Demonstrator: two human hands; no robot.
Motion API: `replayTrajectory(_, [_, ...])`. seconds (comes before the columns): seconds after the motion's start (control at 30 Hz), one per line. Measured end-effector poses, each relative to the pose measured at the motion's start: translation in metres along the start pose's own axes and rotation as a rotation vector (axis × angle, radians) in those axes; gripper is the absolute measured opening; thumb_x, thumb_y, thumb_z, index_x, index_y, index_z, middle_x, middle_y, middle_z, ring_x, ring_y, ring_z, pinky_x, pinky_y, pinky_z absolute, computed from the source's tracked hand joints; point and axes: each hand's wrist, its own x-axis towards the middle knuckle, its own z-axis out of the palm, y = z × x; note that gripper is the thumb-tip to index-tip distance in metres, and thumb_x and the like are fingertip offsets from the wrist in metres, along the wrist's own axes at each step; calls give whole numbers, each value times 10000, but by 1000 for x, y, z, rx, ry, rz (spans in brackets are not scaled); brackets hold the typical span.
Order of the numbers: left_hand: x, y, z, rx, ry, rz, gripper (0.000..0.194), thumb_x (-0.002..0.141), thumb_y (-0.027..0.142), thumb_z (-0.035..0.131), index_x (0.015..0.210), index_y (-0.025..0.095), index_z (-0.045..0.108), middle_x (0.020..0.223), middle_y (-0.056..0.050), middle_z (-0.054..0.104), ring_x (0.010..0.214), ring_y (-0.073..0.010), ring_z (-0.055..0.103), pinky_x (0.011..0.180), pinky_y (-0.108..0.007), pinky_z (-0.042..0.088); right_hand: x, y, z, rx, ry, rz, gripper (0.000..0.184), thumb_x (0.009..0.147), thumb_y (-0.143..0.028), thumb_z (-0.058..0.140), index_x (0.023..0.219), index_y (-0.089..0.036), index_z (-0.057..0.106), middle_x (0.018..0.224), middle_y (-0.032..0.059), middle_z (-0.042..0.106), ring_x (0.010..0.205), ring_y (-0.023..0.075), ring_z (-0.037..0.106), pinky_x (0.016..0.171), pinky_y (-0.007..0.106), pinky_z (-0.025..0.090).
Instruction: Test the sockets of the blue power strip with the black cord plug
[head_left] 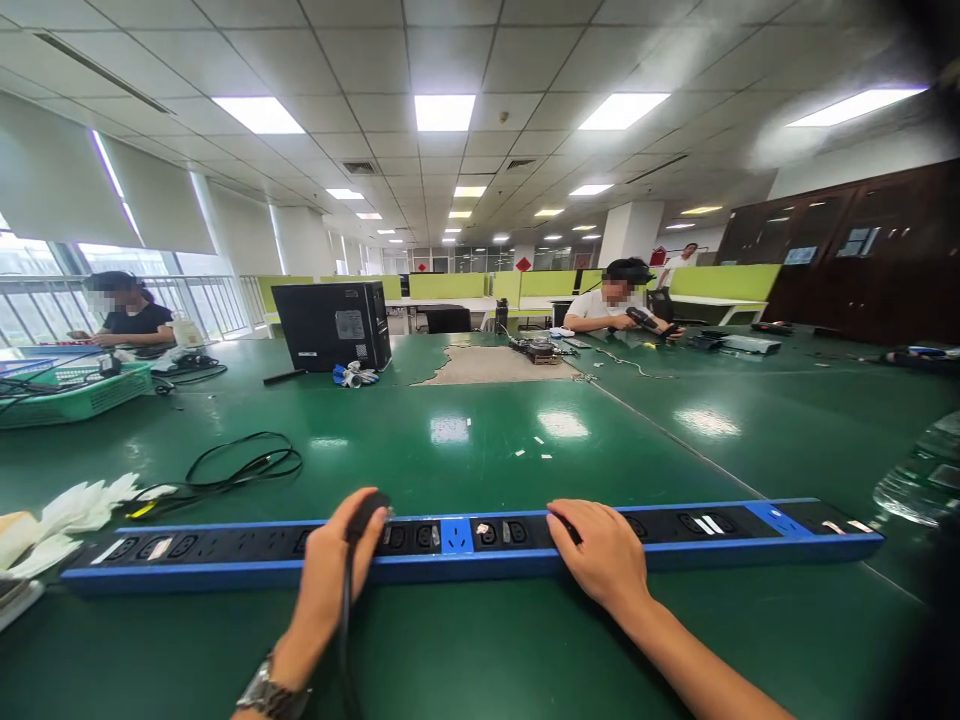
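Head view: blue power strip (456, 540) lies beneath both hands (328, 555) (606, 552).

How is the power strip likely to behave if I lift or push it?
Probably stiff: the power strip looks straight along its whole length. It seems unlikely to roll, lying flat with sockets up. Being so long, it may swivel on the glossy table if pushed at one end.

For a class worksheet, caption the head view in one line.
Left hand holding a corded black connector; right hand at the blue-and-black power strip.
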Motion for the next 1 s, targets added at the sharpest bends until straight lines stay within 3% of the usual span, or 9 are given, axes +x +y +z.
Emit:
replayTrajectory(0.13, [-1,-25,-28,83,-109,76,432,850,528,540,1113,206,658,988,-59,754,886,-236,716,845,-345,563,0,1,2,-39,39,9,281,890,-354,466,908,-241,723,959,14,754,930,215,678,889,390,451])
replayTrajectory(0.4, [-2,-21,-28,105,-143,217,329,815,436,595,1025,200,685,986,-77,743,879,-235,701,837,-362,567,-2,3,1,-46,30,-13,280,886,-336,465,929,-238,723,982,9,752,939,215,678,901,387,444])
replayTrajectory(0.5, [-5,-17,-30,75,-152,185,347,784,468,632,1010,214,703,1005,-73,747,918,-251,699,869,-386,558,-1,3,3,-43,49,-16,275,877,-326,472,919,-234,727,968,12,754,931,215,679,892,378,440])
replayTrajectory(0.63, [-14,9,-7,-82,48,5,396,778,518,644,1015,205,699,937,-57,758,829,-230,710,794,-354,576,-1,2,4,-37,80,-15,265,863,-293,477,900,-228,731,943,16,758,916,206,683,878,365,426])
replayTrajectory(0.83, [-15,55,53,-60,-191,89,281,789,378,656,990,192,717,936,-74,755,852,-244,694,810,-388,547,-3,1,3,-22,58,-31,280,885,-294,450,941,-243,719,1002,18,753,949,203,681,1006,432,326])
replayTrajectory(1.0, [-11,55,58,-51,-253,164,223,737,254,698,955,220,725,945,-57,743,900,-233,671,839,-368,519,-3,0,3,23,23,21,274,881,-304,453,937,-241,714,1010,25,751,962,211,677,1029,462,299])
